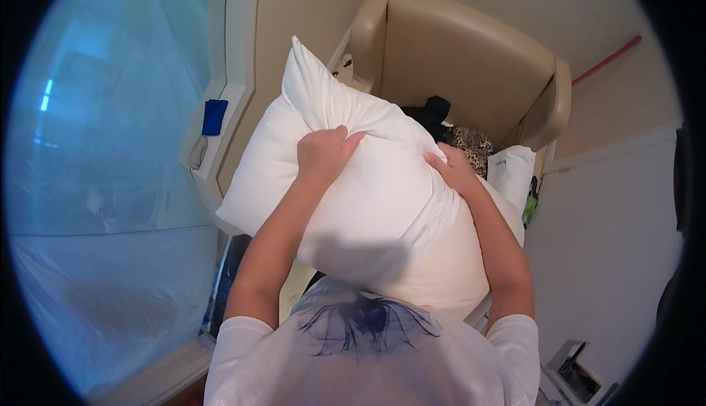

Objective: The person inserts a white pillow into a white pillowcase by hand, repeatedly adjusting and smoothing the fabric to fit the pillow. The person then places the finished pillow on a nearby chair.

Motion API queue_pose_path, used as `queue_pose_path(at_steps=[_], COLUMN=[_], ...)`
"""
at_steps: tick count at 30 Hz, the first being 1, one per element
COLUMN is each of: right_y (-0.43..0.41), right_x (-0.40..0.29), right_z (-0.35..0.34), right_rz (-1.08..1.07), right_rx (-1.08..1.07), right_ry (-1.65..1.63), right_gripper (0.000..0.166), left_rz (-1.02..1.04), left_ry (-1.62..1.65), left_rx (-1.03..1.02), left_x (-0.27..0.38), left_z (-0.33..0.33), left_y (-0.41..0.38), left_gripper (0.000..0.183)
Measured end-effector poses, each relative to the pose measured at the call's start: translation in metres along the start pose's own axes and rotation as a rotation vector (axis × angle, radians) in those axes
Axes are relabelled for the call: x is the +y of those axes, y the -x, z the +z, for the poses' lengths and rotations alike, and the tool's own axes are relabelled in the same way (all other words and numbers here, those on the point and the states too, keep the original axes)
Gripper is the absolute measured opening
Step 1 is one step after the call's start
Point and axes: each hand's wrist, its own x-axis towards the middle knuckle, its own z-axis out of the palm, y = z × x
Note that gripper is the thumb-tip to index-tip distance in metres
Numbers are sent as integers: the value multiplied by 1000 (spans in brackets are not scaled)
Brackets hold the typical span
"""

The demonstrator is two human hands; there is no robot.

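Note:
A white pillowcase (375, 185) covers most of a plump cream pillow (452, 262), which lies against my body. My left hand (325, 149) grips the bunched white fabric on the upper part, with one corner standing up beyond it. At the right, my right hand (455, 169) holds the case's gathered edge, its thumb over the cloth. The cream part of the pillow shows uncovered near my right forearm. What lies under the pillow is hidden.
Beyond stands a tan leather armchair (458, 47) with black clothing (430, 116), a leopard-print cloth (473, 144) and a white bag-like item (510, 174). A blue cloth (214, 117) lies on the left ledge beside plastic sheeting (110, 185). A grey-white panel is at right.

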Motion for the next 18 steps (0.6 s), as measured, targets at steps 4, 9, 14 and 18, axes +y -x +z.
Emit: queue_pose_path(at_steps=[4, 9, 14, 18], right_y=[24, 58, 88, 98], right_x=[-65, -180, -281, -269], right_z=[-13, -61, -76, -29], right_rz=[-28, -229, -593, -649], right_rx=[217, 379, 235, -6], right_ry=[-11, 155, 622, 596], right_gripper=[36, 38, 34, 34], left_rz=[137, 302, 364, 338], left_ry=[119, 236, 324, 222], left_rx=[269, 486, 680, 657], left_x=[6, 20, 2, -36], left_z=[-35, -110, -148, -126], left_y=[-1, -19, -15, 0], left_gripper=[46, 48, 51, 55])
